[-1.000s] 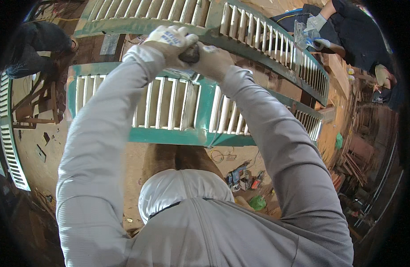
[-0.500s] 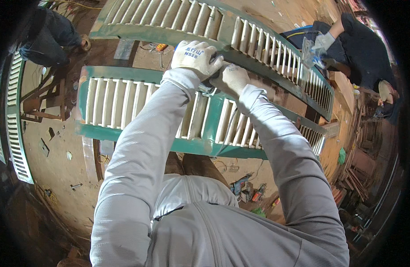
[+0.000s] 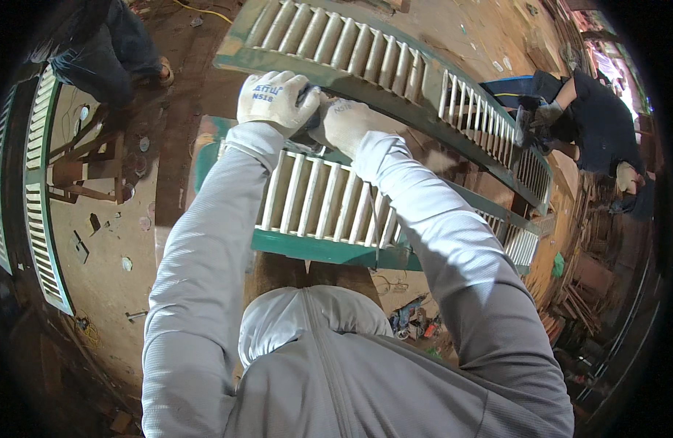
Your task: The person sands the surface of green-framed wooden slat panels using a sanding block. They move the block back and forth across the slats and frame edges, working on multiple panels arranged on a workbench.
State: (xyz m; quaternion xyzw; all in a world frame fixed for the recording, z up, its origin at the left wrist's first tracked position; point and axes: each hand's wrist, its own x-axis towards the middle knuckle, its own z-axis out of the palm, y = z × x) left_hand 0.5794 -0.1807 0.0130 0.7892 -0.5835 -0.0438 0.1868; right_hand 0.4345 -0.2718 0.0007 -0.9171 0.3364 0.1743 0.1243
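Observation:
My left hand (image 3: 272, 102), in a white work glove, is closed beside my gloved right hand (image 3: 345, 125). Both grip a dark corded hand tool (image 3: 304, 137), mostly hidden by the gloves, so its exact kind does not show. It rests at the far long edge of a louvred shutter (image 3: 318, 248) with a green frame and pale slats, lying in front of me. A thin dark cord (image 3: 376, 226) hangs across the slats below my right hand. Just beyond my hands lies a second louvred shutter (image 3: 335, 42), its green paint partly worn off.
At the right a co-worker (image 3: 603, 120) bends over the far shutter, a gloved hand at its slats. Another person's jeans (image 3: 124, 58) show at the upper left. More shutters (image 3: 38, 186) stand left, near a wooden stand (image 3: 88, 171). Power tools (image 3: 411, 317) lie on the floor.
My hands and the tool have moved left along the near shutter's far edge. The whole view has shifted with me. The co-worker at the right has also changed posture slightly.

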